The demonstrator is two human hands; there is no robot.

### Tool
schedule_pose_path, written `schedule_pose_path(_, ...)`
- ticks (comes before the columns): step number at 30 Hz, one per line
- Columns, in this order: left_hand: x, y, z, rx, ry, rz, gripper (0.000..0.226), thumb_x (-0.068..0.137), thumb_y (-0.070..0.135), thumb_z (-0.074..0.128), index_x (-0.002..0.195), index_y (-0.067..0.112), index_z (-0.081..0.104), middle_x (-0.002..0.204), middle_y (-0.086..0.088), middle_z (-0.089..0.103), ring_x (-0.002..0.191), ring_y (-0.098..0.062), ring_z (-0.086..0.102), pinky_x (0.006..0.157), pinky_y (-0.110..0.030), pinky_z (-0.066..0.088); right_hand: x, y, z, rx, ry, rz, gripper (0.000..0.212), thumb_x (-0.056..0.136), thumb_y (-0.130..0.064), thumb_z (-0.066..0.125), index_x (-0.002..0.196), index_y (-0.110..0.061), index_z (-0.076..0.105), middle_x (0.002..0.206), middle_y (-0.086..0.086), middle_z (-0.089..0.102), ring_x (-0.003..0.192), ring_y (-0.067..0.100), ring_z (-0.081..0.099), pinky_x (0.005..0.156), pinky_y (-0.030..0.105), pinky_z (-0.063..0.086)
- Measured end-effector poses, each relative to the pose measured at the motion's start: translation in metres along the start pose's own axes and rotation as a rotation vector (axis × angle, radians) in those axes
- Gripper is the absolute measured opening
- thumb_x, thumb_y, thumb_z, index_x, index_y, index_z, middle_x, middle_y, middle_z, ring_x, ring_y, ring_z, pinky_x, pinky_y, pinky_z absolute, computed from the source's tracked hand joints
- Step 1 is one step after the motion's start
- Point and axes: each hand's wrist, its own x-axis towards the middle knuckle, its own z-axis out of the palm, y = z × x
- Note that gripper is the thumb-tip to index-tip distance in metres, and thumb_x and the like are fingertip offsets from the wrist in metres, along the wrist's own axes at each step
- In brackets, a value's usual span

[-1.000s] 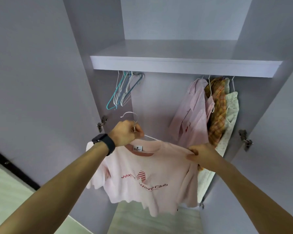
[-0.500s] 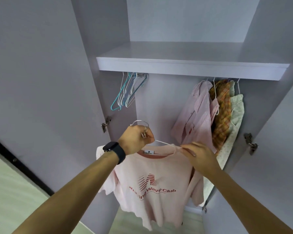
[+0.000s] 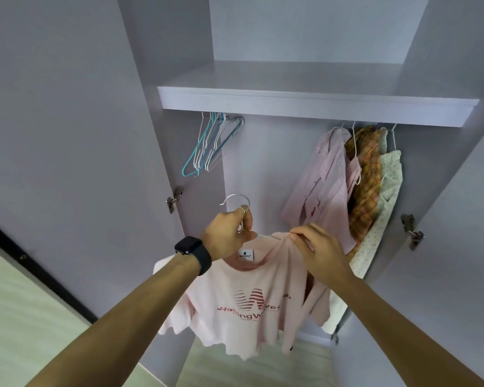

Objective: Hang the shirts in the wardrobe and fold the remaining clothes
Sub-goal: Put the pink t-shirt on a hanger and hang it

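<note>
Empty hangers (image 3: 207, 146) hang bunched at far left under shelf (image 3: 291, 104). Left hand (image 3: 229, 236) curled round neck of wire hanger (image 3: 236, 199); hook up, open end leftward. Pink T-shirt (image 3: 249, 303) hangs from it before open wardrobe, print facing camera, shoulders left-right, long axis dropping floorward. Right hand (image 3: 316, 247) pinches shoulder fabric by collar (probably seating it). Step: dressing hanger. Next likely calls for lifting hook to rail, left of hung shirts (image 3: 327, 177).

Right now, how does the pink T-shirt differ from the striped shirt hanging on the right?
The pink T-shirt is unhung: left hand grips its hanger, right hand pinches its shoulder; the striped shirt hangs under the shelf. The pink T-shirt carries a red chest print; the striped shirt has fine stripes. Both are pink.
</note>
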Motion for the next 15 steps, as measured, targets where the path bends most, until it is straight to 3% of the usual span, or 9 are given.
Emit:
schedule_pose_path(3,0.001,0.008,0.008,0.066,0.011,0.089,0.038,0.091,0.028,0.071,0.072,0.027,0.039,0.066,0.008,0.052,0.062,-0.014,0.051,0.066,-0.034,0.044,0.006,-0.006,-0.001,-0.014,0.082,-0.044,0.010,0.100,-0.023,0.060,0.101,-0.018,0.069,0.096,-0.008,0.063,0.080,0.010,0.059,0.071,0.023,0.046)
schedule_pose_path(6,0.005,0.006,0.003,0.001,0.074,0.078,0.044,0.086,0.024,0.076,0.066,0.028,0.037,0.071,0.003,0.059,0.062,-0.018,0.053,0.065,-0.031,0.043,0.001,0.018,-0.005,-0.067,-0.005,0.052,0.019,0.099,-0.032,0.059,0.099,-0.017,0.070,0.094,-0.004,0.065,0.084,0.018,0.063,0.073,0.031,0.052)
schedule_pose_path(8,0.006,0.001,-0.001,0.004,0.021,0.074,0.046,0.084,0.023,0.079,0.064,0.027,0.038,0.065,0.007,0.054,0.057,-0.009,0.048,0.061,-0.024,0.039,-0.008,0.028,-0.014,-0.078,-0.069,0.080,0.030,0.097,-0.045,0.057,0.107,-0.019,0.070,0.100,-0.007,0.066,0.093,0.016,0.063,0.080,0.025,0.050)
schedule_pose_path(11,0.005,-0.006,-0.001,-0.045,0.009,0.045,0.048,0.082,0.020,0.081,0.063,0.027,0.037,0.061,0.011,0.048,0.053,-0.005,0.041,0.058,-0.014,0.035,-0.009,0.020,-0.029,-0.004,-0.311,0.236,0.043,0.091,-0.053,0.065,0.129,-0.033,0.058,0.118,-0.017,0.058,0.110,0.005,0.054,0.091,0.026,0.043)
schedule_pose_path(13,0.007,-0.012,-0.003,-0.112,0.031,0.014,0.048,0.081,0.017,0.082,0.063,0.026,0.039,0.060,0.013,0.048,0.053,-0.004,0.040,0.060,-0.016,0.039,-0.010,0.030,-0.029,-0.156,-0.520,0.241,0.034,0.093,-0.039,0.066,0.124,-0.024,0.060,0.115,-0.009,0.063,0.107,0.014,0.060,0.086,0.029,0.046)
schedule_pose_path(15,0.009,-0.018,-0.010,-0.098,0.030,0.005,0.047,0.080,0.017,0.083,0.063,0.024,0.040,0.060,0.013,0.049,0.053,-0.004,0.041,0.060,-0.015,0.040,-0.018,0.052,-0.026,-0.289,-0.552,0.262,0.018,0.097,-0.027,0.061,0.106,-0.012,0.062,0.095,0.001,0.064,0.097,0.026,0.063,0.074,0.031,0.041)
